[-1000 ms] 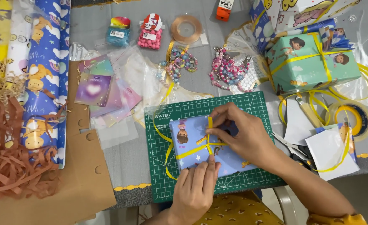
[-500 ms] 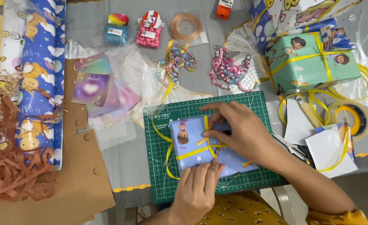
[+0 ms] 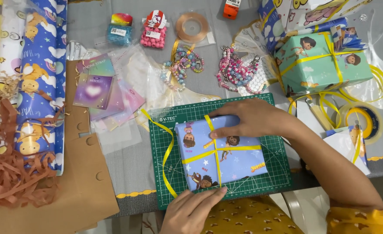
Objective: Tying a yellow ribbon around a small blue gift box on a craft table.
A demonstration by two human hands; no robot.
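At the centre of the frame: the small blue wrapped box [image 3: 221,155] lies on the green cutting mat [image 3: 274,173], crossed by a yellow ribbon [image 3: 216,149] lengthwise and across.
Your right hand [image 3: 250,119]: it lies flat over the box's upper edge, fingers [image 3: 222,132] extended and pressing the ribbon down near the crossing — not pinching anything.
Your left hand [image 3: 190,211]: at the bottom edge of the frame, fingers out flat against the box's near side where the ribbon comes down; nothing is gripped.
What has changed: a second ago both your hands were bunched at the crossing, working the ribbon between fingertips. Now they have spread apart and most of the box top shows, with the cross lying taut.
What that suggests: the crossing looks set, and you are holding it flat rather than tying.
Loose end: a ribbon tail loops off the box's left side across the mat — free, untouched.
Right of the frame: a teal wrapped box [image 3: 321,65] already tied in yellow, with a ribbon spool [image 3: 365,121] below it.
Left of the frame: wrapping paper rolls [image 3: 39,78], brown paper shred [image 3: 9,164] and cardboard [image 3: 85,182] on the table [image 3: 130,169].
Top of the frame: beaded bracelets [image 3: 237,71].
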